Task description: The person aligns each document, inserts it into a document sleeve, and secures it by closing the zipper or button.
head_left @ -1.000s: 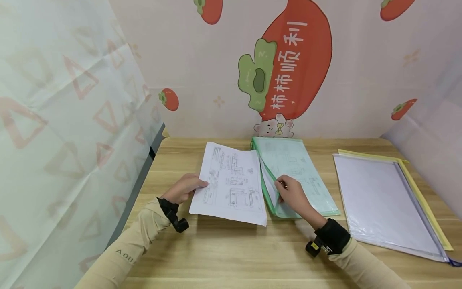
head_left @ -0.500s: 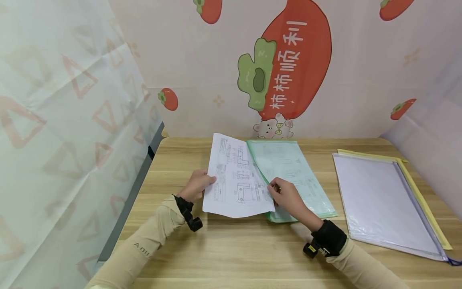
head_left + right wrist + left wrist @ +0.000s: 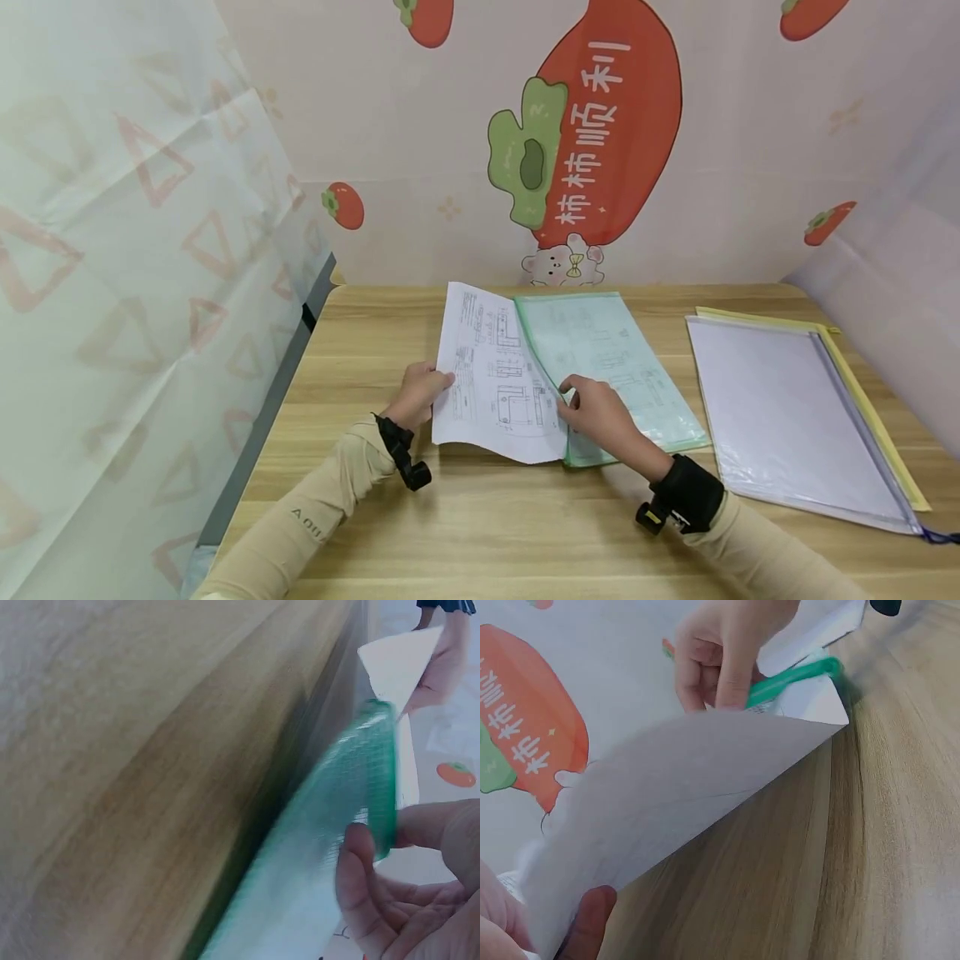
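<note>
A white sheet of paper (image 3: 487, 383) printed with technical drawings is pinched at its left edge by my left hand (image 3: 422, 393). In the left wrist view the paper (image 3: 675, 780) bows upward, with the thumb over its edge. The paper's right edge lies at the mouth of a green-edged clear file pouch (image 3: 622, 367), which holds more printed sheets. My right hand (image 3: 600, 412) pinches the pouch's green edge near its front left corner. In the right wrist view thumb and fingers (image 3: 356, 855) grip the green edge strip (image 3: 384, 780).
To the right lie a clear pouch with a greyish-purple edge (image 3: 795, 417) and, under it, a yellow-edged pouch (image 3: 885, 417). The wooden table (image 3: 480, 533) meets a printed cloth backdrop (image 3: 420, 125) behind and another cloth (image 3: 150, 292) on the left.
My left hand has moved right with the paper, bringing its right edge against the pouch mouth. My right hand keeps its hold on the green edge, which has shifted slightly.
</note>
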Tool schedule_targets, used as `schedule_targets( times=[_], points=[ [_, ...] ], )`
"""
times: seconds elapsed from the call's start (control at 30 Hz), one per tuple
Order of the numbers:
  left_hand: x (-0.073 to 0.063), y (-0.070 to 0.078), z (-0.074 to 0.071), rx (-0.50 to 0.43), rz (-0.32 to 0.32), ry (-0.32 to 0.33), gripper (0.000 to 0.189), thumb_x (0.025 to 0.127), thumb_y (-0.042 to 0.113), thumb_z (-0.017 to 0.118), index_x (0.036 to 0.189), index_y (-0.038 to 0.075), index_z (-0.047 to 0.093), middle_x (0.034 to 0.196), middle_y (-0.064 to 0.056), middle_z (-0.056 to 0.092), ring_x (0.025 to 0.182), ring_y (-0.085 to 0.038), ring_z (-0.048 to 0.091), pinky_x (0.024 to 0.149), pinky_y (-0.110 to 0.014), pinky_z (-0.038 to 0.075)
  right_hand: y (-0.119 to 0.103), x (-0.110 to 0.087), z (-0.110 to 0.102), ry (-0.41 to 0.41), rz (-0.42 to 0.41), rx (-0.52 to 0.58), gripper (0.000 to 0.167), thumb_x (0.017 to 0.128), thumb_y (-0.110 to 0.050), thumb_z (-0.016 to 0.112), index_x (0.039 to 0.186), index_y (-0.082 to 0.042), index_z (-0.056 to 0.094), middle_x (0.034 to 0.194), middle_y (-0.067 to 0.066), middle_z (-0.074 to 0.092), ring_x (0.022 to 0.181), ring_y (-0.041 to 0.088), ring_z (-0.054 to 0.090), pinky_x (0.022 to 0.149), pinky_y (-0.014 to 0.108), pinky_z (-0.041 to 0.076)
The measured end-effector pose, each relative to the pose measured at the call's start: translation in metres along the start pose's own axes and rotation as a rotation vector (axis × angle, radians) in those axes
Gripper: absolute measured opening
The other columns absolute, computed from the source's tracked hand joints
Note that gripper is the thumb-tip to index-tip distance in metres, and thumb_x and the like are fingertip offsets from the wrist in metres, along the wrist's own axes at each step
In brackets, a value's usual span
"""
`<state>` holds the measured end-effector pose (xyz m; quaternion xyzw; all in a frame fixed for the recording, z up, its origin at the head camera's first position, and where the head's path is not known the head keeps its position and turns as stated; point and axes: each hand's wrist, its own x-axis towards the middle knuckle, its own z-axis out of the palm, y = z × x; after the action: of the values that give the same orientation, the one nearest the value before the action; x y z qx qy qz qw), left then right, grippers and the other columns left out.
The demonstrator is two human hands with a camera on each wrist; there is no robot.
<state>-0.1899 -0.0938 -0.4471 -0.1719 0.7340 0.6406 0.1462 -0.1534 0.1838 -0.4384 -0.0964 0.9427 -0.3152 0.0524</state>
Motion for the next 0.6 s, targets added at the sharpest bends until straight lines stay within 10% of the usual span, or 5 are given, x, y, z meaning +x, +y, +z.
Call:
schedule_targets(
  times=[0.4, 0.6],
  points=[
    [-0.002, -0.014, 0.021, -0.071, 0.021, 0.064, 0.037, 0.102, 0.005, 0.054, 0.137, -0.005, 0.058, 0.123, -0.022, 0.066, 0.096, -0.022, 0.064, 0.076, -0.026, 0.051, 0.001, -0.009, -0.001, 0.001, -0.030, 0.058, 0.037, 0.092, 0.000, 0.059, 0.128, 0.009, 0.063, 0.059, 0.001, 0.057, 0.049, 0.010, 0.055, 0.048, 0.023, 0.037],
    [-0.003, -0.017, 0.014, -0.133, -0.027, -0.191, 0.036, 0.099, 0.004, 0.058, 0.134, -0.003, 0.060, 0.121, -0.021, 0.071, 0.092, -0.022, 0.072, 0.077, -0.034, 0.060, 0.005, -0.011, -0.006, 0.037, -0.036, 0.087, 0.037, 0.092, 0.003, 0.057, 0.129, 0.010, 0.063, 0.065, 0.003, 0.060, 0.052, 0.010, 0.056, 0.049, 0.022, 0.043]
  ],
)
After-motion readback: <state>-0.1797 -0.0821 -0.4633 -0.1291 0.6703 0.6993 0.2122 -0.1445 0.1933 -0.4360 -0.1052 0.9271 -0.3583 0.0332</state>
